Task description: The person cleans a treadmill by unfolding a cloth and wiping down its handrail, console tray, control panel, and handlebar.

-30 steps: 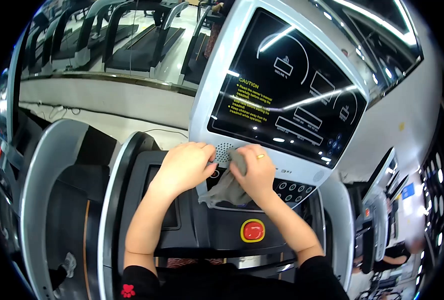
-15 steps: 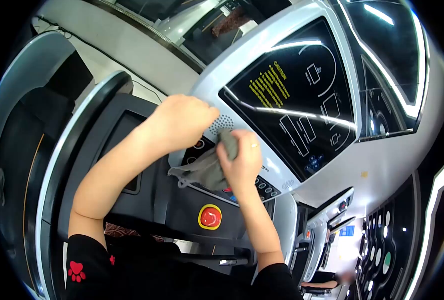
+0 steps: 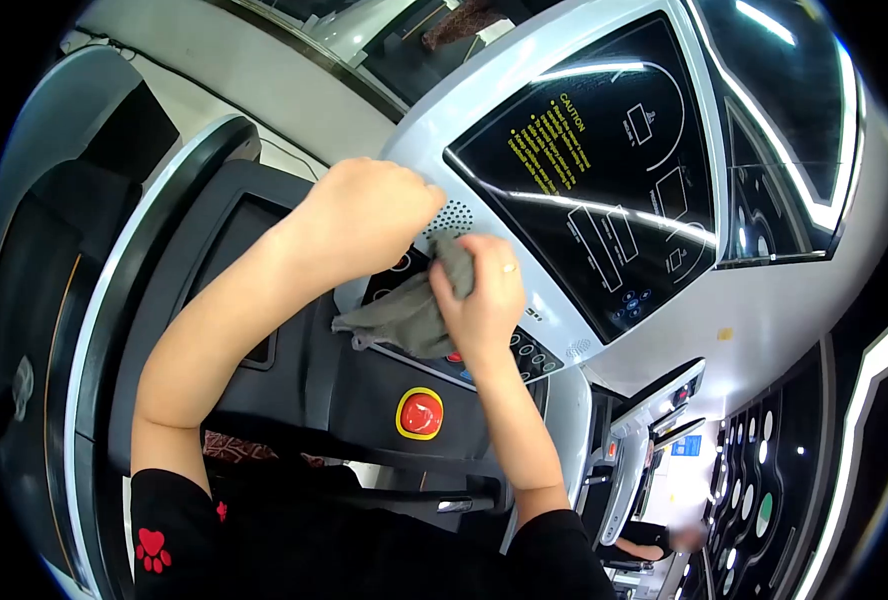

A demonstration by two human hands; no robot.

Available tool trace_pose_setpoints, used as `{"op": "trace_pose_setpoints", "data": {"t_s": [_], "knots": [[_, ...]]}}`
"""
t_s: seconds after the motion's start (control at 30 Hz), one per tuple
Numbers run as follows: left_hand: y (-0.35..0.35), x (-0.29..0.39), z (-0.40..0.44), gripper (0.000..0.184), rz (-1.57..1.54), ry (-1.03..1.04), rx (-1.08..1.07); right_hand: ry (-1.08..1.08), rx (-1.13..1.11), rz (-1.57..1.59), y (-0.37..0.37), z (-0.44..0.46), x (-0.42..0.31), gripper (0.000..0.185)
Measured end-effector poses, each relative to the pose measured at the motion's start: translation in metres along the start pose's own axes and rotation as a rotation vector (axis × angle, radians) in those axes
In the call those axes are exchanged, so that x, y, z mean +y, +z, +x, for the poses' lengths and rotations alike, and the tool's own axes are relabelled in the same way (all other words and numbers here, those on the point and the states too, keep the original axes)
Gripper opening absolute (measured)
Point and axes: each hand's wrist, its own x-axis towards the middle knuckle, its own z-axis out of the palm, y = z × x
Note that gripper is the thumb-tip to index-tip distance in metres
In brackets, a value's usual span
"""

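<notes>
My right hand (image 3: 486,295) grips a bunched grey cloth (image 3: 414,308) over the lower button strip of a treadmill console. Part of the cloth hangs loose to the left and covers some buttons. My left hand (image 3: 379,218) is closed in a fist at the console's left end, beside the round speaker holes (image 3: 450,217); its fingers curl out of sight, so I cannot make out what they hold. Above both hands is the glossy black display (image 3: 584,170), with yellow caution text and white outlines. Below the cloth sits a red stop button (image 3: 421,414) with a yellow rim.
A black tray recess (image 3: 254,225) lies under my left forearm. Another treadmill (image 3: 39,300) stands at the left, and more machines (image 3: 654,420) line up at the right. A person (image 3: 654,540) is in the distance at lower right.
The view has shifted slightly, and the caution text looks sharper. My right hand and the cloth sit nearly where they were on the button strip. My left hand stays closed at the console's left end.
</notes>
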Motion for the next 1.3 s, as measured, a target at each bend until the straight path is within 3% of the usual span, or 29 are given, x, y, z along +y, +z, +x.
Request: {"op": "trace_pose_setpoints", "data": {"t_s": [0.13,0.23,0.4,0.53,0.6,0.67,0.73,0.8,0.87,0.93,1.0,1.03,1.23,1.3], "knots": [[-0.006,0.003,0.000,0.017,0.017,-0.031,-0.056,0.171,0.133,0.027,0.003,0.006,0.008,0.038],[-0.003,0.001,0.000,0.017,-0.004,-0.005,-0.008,-0.072,-0.056,0.027,0.003,0.001,-0.003,0.037],[-0.003,0.003,0.003,0.016,-0.003,-0.050,-0.068,0.134,0.113,0.050,-0.002,0.008,0.014,0.035],[-0.002,0.002,0.001,0.017,0.027,-0.018,-0.032,-0.090,-0.058,0.077,0.003,0.004,0.001,0.040],[-0.006,0.003,0.001,0.017,0.053,-0.025,-0.018,-0.024,0.036,0.029,0.002,0.009,0.010,0.039],[-0.010,0.004,0.000,0.017,0.099,-0.077,-0.108,0.189,0.142,0.056,0.004,0.013,0.010,0.037],[-0.006,0.000,-0.002,0.017,0.121,-0.044,-0.041,-0.026,0.080,0.027,0.009,0.008,0.002,0.039],[-0.006,0.001,-0.001,0.017,0.113,-0.054,-0.044,-0.091,-0.086,0.061,0.008,0.004,-0.007,0.039],[-0.005,0.000,-0.001,0.016,0.114,-0.052,-0.049,-0.034,0.015,0.072,0.007,0.012,0.003,0.037],[-0.005,0.000,-0.002,0.015,0.119,-0.054,-0.051,0.173,0.156,0.093,0.006,0.022,0.009,0.036],[-0.005,0.000,-0.001,0.014,0.104,-0.080,-0.066,-0.006,0.134,0.057,0.013,0.022,0.000,0.037],[-0.006,0.000,0.000,0.014,0.110,-0.065,-0.069,-0.086,0.006,0.079,0.013,0.019,-0.007,0.038],[-0.013,0.005,0.003,0.008,0.095,-0.123,-0.193,0.097,0.163,0.092,0.016,0.026,-0.004,0.037],[-0.012,0.006,0.004,0.009,0.132,-0.096,-0.208,-0.005,0.081,0.113,0.020,0.017,-0.015,0.037]]}}
